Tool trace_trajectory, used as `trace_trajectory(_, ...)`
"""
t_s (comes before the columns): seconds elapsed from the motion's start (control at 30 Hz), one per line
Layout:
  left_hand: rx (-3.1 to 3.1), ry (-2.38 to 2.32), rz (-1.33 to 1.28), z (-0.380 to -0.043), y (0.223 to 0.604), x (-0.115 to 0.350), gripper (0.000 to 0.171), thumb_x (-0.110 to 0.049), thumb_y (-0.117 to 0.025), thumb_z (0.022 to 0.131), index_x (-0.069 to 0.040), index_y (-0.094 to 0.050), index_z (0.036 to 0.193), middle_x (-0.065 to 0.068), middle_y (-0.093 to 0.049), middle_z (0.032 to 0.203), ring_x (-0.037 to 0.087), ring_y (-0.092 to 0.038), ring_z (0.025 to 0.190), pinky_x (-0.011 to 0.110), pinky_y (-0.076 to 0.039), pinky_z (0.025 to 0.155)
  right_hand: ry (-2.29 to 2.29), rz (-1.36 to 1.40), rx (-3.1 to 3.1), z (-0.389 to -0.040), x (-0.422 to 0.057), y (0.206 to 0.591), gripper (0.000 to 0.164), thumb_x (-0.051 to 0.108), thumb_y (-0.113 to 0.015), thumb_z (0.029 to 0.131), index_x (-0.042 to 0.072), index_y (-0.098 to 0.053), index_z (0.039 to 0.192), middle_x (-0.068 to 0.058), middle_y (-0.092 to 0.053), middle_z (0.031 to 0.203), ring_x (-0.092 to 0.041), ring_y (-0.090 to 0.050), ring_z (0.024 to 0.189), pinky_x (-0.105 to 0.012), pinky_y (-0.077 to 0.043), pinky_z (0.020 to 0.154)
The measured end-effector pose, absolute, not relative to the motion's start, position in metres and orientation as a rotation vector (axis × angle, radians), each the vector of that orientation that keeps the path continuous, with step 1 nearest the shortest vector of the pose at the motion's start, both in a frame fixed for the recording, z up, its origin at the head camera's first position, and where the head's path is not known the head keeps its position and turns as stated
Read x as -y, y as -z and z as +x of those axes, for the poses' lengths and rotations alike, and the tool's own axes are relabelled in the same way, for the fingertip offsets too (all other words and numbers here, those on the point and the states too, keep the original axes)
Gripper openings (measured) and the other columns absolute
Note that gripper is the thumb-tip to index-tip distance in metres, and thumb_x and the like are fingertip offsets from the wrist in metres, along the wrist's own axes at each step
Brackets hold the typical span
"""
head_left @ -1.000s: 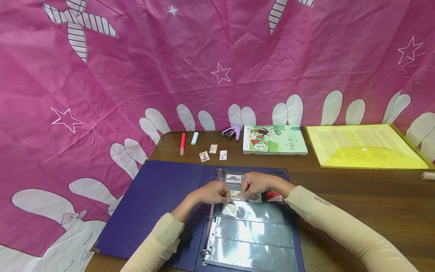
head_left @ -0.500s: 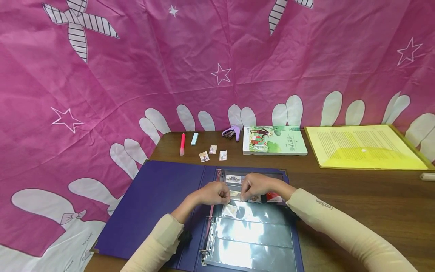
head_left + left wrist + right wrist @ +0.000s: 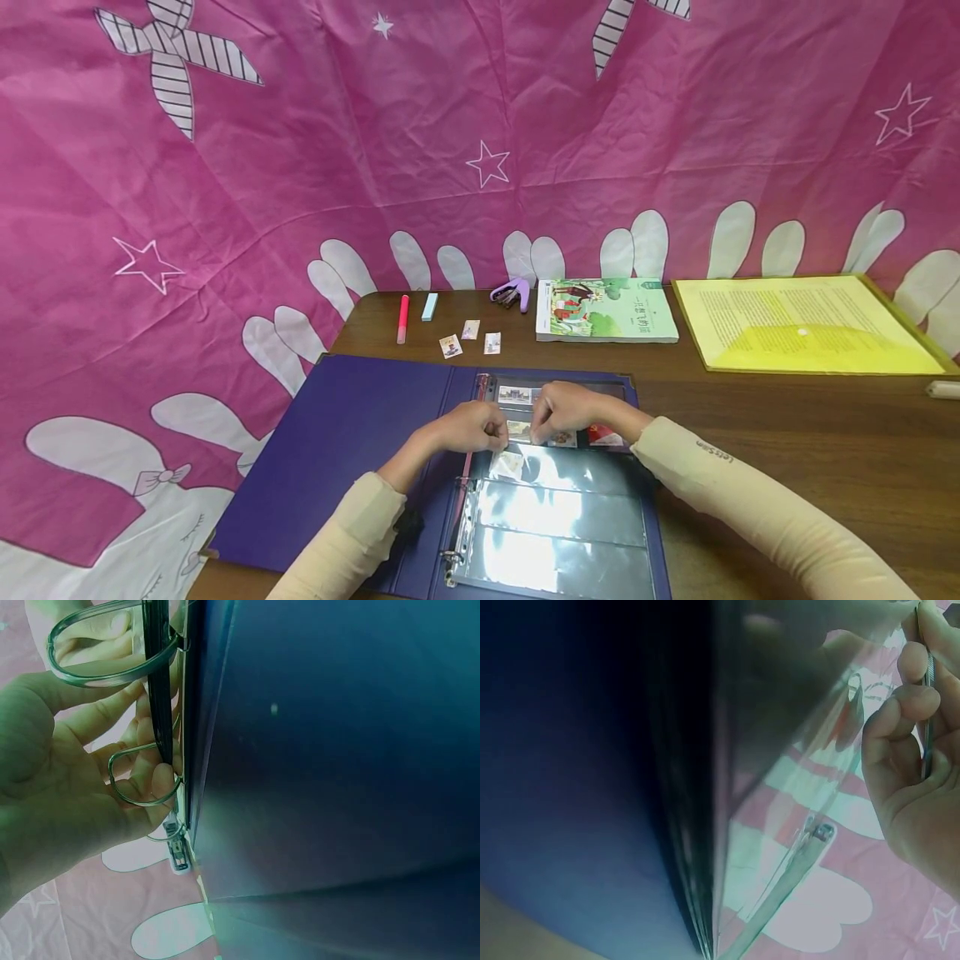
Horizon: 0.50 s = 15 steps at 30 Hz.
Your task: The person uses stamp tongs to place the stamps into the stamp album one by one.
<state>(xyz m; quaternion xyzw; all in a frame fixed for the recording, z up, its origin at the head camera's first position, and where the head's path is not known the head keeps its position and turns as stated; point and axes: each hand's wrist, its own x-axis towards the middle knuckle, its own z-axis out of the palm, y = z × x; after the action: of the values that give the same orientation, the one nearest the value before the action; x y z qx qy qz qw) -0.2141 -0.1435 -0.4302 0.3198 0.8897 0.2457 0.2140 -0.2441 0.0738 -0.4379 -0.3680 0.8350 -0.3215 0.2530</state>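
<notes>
Tabletop [image 3: 787, 475]; hands [image 3: 470, 427] partly hiding stamps [image 3: 519, 431] in binder [image 3: 367, 442].

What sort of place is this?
Probably a study or hobby desk: a ring binder lies open on it, with a book and a yellow document folder farther back.

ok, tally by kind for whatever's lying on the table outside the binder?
Loose stamps: 3
Pink-red marker: 1
Light-blue stick: 1
Purple stapler: 1
Green-covered book: 1
Yellow folder: 1
White object, cut off at the right edge, kind unclear: 1
Total: 9
</notes>
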Motion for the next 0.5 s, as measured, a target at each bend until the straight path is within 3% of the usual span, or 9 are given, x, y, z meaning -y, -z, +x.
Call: trace_trajectory(0.5,-2.447,-0.694,0.895,-0.2147,0.4295,0.1437,0.008,-0.009,-0.062,0.084,-0.010,-0.067,0.079,-0.001,-0.055,0.085,0.009,-0.045,0.074,0.022,-0.038,0.065,0.885,-0.999,-2.272,-0.2442,-0.0762,0.4403,0.009,0.016,-0.071,0.080,0.009,-0.076,0.082,-0.002,-0.072,0.080,0.000,-0.054,0.064,-0.018,-0.047,0.061)
